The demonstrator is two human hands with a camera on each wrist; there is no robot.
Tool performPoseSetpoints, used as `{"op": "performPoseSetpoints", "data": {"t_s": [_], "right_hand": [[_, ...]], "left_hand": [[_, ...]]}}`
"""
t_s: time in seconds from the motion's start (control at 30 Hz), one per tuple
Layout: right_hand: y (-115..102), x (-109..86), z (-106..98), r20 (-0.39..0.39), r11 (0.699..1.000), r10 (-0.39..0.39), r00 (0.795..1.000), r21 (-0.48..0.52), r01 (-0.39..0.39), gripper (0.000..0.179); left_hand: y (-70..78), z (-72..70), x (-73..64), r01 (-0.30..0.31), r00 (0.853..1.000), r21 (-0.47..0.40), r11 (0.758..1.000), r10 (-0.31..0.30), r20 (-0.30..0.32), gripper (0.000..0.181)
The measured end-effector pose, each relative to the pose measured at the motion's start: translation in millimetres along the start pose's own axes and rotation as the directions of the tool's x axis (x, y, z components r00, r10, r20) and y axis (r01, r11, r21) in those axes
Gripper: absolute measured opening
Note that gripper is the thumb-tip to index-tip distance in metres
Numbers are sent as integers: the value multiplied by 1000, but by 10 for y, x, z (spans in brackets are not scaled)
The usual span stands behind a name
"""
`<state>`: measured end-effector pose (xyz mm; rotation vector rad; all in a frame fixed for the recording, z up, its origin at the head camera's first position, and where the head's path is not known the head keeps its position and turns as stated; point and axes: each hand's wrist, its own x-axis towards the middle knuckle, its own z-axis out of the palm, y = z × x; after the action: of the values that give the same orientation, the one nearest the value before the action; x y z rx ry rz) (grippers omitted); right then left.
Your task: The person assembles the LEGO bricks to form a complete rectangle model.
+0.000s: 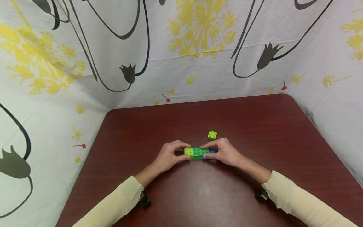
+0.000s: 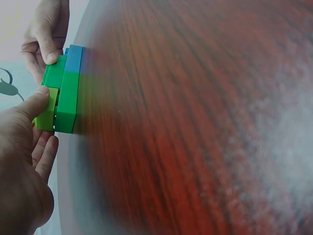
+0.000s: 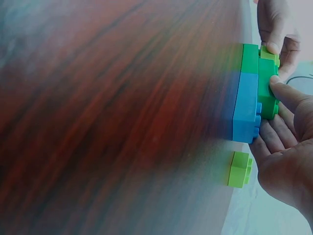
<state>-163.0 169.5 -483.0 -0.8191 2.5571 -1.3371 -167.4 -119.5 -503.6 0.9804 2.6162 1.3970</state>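
Note:
A short row of toy building bricks lies on the table in front of me. Its bottom layer is a green brick [image 2: 67, 105] end to end with a blue brick [image 3: 245, 107]. On top, a darker green brick [image 1: 197, 152] bridges the two, beside a small lime brick [image 1: 188, 152]. My left hand [image 1: 168, 155] pinches the lime brick between thumb and fingers; a thin gap shows under it in the left wrist view. With thumb and fingers, my right hand [image 1: 227, 153] grips the upper green brick. Studs show on the blue brick's uncovered end.
Another small lime brick [image 1: 212, 135] sits alone on the table, just beyond the right hand. The dark red wooden table [image 1: 158, 126] has rounded far corners. Flower-patterned white cloth [image 1: 158, 75] hangs behind it and along its sides.

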Motion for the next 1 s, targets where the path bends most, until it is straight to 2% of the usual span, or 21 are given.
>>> {"op": "performPoseSetpoints", "data": {"t_s": [0.53, 0.83, 1.0], "right_hand": [[-11, 6, 6, -2, 1000, 8, 1000, -10, -8, 30], [-18, -2, 6, 4, 1000, 17, 1000, 0, -17, 30], [-20, -6, 1, 3, 1000, 10, 1000, -5, -10, 30]], "left_hand": [[-10, -19, 4, -8, 1000, -1, 1000, 8, -13, 37], [-35, -4, 0, 20, 1000, -13, 1000, -20, -6, 37], [-31, 5, -2, 14, 1000, -24, 1000, -14, -8, 36]]}}
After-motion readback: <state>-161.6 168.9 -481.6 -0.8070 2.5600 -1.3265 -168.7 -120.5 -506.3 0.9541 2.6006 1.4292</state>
